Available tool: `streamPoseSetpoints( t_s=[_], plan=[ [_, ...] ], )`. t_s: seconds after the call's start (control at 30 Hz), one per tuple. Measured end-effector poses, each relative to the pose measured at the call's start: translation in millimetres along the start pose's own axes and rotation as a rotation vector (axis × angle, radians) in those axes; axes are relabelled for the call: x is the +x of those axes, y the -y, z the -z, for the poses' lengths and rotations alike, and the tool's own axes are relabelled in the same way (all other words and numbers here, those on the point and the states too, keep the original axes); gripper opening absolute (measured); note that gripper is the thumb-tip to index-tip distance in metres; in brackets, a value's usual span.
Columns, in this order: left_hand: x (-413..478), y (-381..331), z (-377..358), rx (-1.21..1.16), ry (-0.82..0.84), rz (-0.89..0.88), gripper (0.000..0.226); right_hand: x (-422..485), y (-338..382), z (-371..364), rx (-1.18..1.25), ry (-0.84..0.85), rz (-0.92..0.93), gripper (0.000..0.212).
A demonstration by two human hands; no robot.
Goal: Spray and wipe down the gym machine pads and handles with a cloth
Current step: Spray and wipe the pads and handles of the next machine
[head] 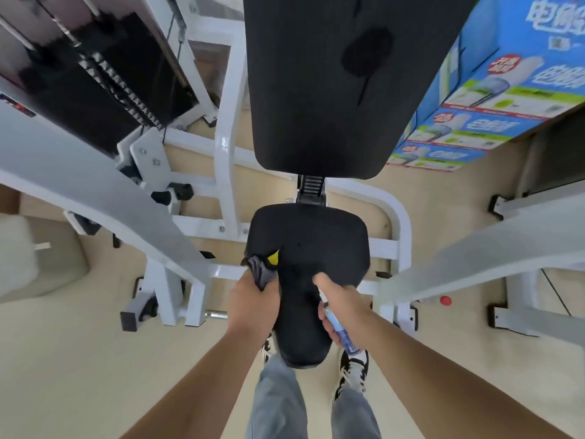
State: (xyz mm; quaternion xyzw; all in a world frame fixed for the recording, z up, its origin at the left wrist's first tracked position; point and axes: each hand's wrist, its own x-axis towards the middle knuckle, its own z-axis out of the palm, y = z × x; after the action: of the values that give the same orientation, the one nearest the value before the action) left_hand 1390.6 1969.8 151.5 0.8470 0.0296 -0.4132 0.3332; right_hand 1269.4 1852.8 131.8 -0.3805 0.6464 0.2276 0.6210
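left hand [253, 299] grips the cloth [261, 270] on the seat [310, 248] to wipe; right hand [340, 304] holds the spray bottle [338, 327], aimed at it.

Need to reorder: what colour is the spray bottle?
The spray bottle is blue, white nozzle; head view.
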Motion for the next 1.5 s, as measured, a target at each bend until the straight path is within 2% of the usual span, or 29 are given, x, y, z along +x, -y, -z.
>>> streamPoseSetpoints(
  t_s=[0.23, 0.33, 0.4, 0.47, 0.5, 0.53, 0.57, 0.63, 0.67, 0.77, 0.8, 0.9, 0.97, 1.03, 1.13, 1.2, 1.27, 1.33, 1.4, 1.5],
  plan=[
    [3.5, 7.8, -5.4, -0.001, -0.029, -0.049, 0.019, 6.9, -3.1, 3.2, -0.029, -0.001, 0.011, 0.056],
    [2.7, 9.5, -3.2, -0.05, -0.075, -0.076, 0.016, 5.7, -5.1, 3.1, 0.037, -0.01, 0.009, 0.07],
    [-2.2, 14.2, -3.3, -0.038, -0.13, -0.156, 0.014, 3.4, -8.4, 8.5, 0.098, -0.005, -0.012, 0.074],
    [-15.3, 25.0, -10.5, 0.169, -0.171, -0.35, 0.012, 1.7, -11.4, 15.9, 0.139, -0.013, 0.001, 0.077],
    [-22.2, 31.9, -17.0, 0.321, -0.152, -0.517, 0.016, 0.9, -12.7, 19.6, 0.148, -0.024, 0.012, 0.077],
    [-26.1, 40.8, -26.3, 0.505, -0.067, -0.689, 0.024, 0.2, -14.2, 24.0, 0.152, -0.036, 0.023, 0.077],
    [-25.5, 48.0, -37.9, 0.72, 0.089, -0.81, 0.035, 0.6, -14.1, 30.0, 0.149, -0.044, 0.037, 0.076],
    [-8.6, 54.0, -50.1, 1.129, 0.395, -0.858, 0.064, 1.3, -11.7, 40.1, 0.136, -0.021, 0.052, 0.077],
    [5.7, 50.9, -53.4, 1.236, 0.479, -0.852, 0.071, 2.7, -8.6, 45.8, 0.136, -0.003, 0.055, 0.077],
    [48.9, 27.9, -61.2, 1.304, 0.456, -0.943, 0.071, 6.5, 5.5, 58.4, 0.124, 0.035, 0.072, 0.077],
    [66.4, 17.5, -64.2, 1.326, 0.425, -0.921, 0.07, 8.5, 10.8, 61.4, 0.109, 0.051, 0.085, 0.078],
    [116.3, -13.6, -64.2, 1.291, 0.22, -0.635, 0.066, 10.6, 23.5, 66.3, 0.065, 0.097, 0.099, 0.08],
    [130.4, -20.6, -68.0, 1.24, 0.157, -0.531, 0.064, 13.1, 30.7, 69.7, 0.06, 0.114, 0.106, 0.08],
    [107.3, -14.3, -80.7, 1.266, 0.258, -0.637, 0.063, 15.3, 36.1, 73.1, 0.092, 0.12, 0.105, 0.079],
    [41.2, 22.4, -80.3, 1.286, 0.566, -0.997, 0.062, 14.8, 38.1, 71.9, 0.122, 0.161, 0.086, 0.078],
    [32.3, 36.3, -54.7, 1.257, 0.653, -1.139, 0.061, 16.3, 37.6, 66.3, 0.117, 0.191, 0.084, 0.078],
    [63.6, 32.5, -32.0, 1.29, 0.601, -1.07, 0.068, 17.0, 37.1, 63.0, 0.106, 0.203, 0.08, 0.078],
    [107.6, 17.1, -18.9, 1.378, 0.404, -0.872, 0.077, 19.1, 36.9, 62.0, 0.11, 0.212, 0.084, 0.078],
    [144.2, -3.5, -22.6, 1.378, 0.241, -0.657, 0.074, 19.6, 36.1, 62.7, 0.13, 0.218, 0.096, 0.078],
    [163.9, -27.8, -62.9, 1.295, 0.177, -0.557, 0.068, 19.4, 32.6, 66.7, 0.158, 0.186, 0.133, 0.078]
  ],
)
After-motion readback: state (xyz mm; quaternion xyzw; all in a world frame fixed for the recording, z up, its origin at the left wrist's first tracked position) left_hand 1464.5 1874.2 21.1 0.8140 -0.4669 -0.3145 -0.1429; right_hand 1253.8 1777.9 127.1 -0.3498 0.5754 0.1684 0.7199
